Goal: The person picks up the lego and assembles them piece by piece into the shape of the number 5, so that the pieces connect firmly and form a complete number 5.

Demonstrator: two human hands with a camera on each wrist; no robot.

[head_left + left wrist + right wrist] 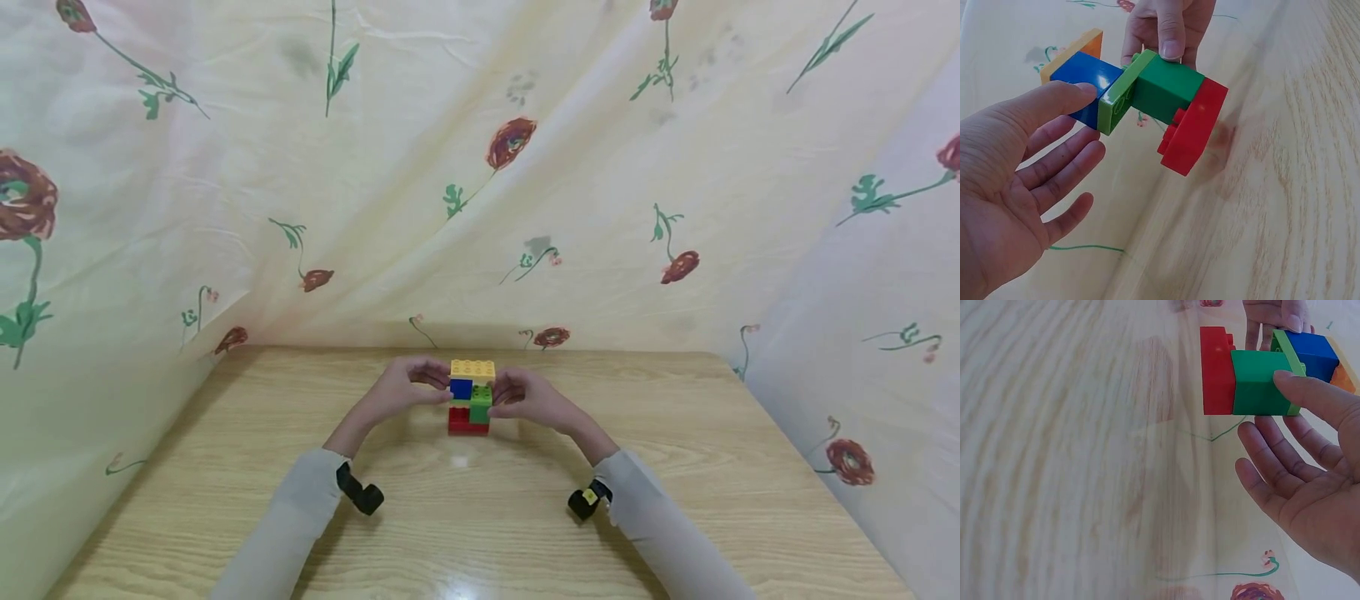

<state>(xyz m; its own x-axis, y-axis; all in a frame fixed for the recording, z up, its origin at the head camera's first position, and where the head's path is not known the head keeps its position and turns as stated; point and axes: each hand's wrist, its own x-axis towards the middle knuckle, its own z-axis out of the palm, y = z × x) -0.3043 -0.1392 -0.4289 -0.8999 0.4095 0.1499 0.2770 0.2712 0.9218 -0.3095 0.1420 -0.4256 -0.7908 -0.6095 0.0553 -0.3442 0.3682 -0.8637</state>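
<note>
A small stack of toy building bricks stands upright between both hands. From bottom to top come a red brick (467,426), a green brick (1260,384), a light green brick (1113,112), a blue brick (461,389) and a yellow brick (472,368). My left hand (405,387) pinches the blue brick from the left, thumb on its near face. From the right, my right hand (536,402) pinches the green brick low on the stack, with its thumb near the light green one. Whether the red brick touches the table cannot be told.
The wooden table (465,533) reaches back to a pale cloth (390,167) with printed flowers, which also hangs at both sides. Black wrist straps with small cameras sit over the grey sleeves (288,517).
</note>
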